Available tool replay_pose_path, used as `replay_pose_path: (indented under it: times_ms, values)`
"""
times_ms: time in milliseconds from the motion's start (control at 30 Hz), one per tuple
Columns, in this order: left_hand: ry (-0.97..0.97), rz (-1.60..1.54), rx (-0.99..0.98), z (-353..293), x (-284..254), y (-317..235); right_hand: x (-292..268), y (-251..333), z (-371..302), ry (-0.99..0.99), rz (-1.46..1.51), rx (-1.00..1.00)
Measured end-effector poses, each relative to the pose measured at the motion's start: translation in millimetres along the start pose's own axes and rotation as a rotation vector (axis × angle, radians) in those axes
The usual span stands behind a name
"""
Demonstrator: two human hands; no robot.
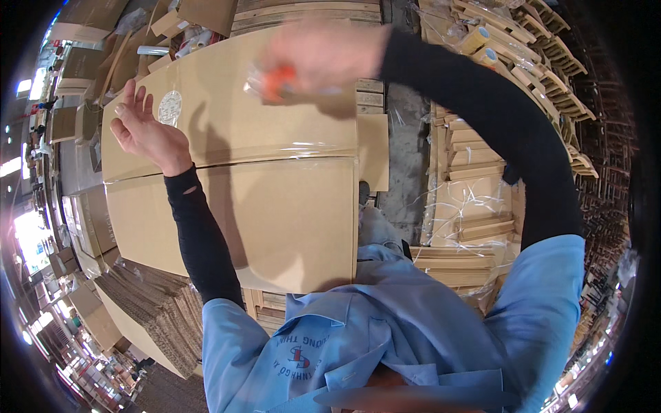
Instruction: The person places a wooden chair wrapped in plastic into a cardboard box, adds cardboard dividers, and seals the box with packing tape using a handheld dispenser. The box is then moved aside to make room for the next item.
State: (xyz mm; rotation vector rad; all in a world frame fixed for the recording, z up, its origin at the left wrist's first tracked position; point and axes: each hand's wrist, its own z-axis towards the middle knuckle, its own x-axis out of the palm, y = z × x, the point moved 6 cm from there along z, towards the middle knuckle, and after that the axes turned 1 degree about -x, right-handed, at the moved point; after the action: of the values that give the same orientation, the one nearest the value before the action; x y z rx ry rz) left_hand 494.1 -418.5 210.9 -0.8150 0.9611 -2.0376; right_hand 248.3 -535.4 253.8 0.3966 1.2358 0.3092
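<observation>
A large brown cardboard box (289, 213) lies in front of me, with a seam running across its top and strips of clear tape at the seam's right end. Over the box's far part, my right hand (330, 58) is closed round an orange tape dispenser (279, 81); both are smeared by motion. My left hand (148, 134) hovers at the box's left side, open and holding nothing, its fingers apart. Just right of those fingers, a round pale mark (170, 108) shows on the cardboard.
Flat cardboard sheets (155, 303) are stacked at the near left. Wooden pieces with loose white straps (471, 196) lie to the right, past a strip of grey floor (406, 151). Open cartons and rolls (193, 41) stand at the far left; a slatted pallet (303, 10) is behind the box.
</observation>
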Motion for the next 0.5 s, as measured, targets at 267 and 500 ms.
replay_pose_path:
  times_ms: [267, 500]
  values:
    - [0.761, 0.225, 0.28, -87, 115, -5, 9, -58, -88, 0.337, -0.16, 0.183]
    - [1.905, 0.601, 0.941, -208, 205, 11, 20, -76, -211, 0.161, -0.298, 0.161]
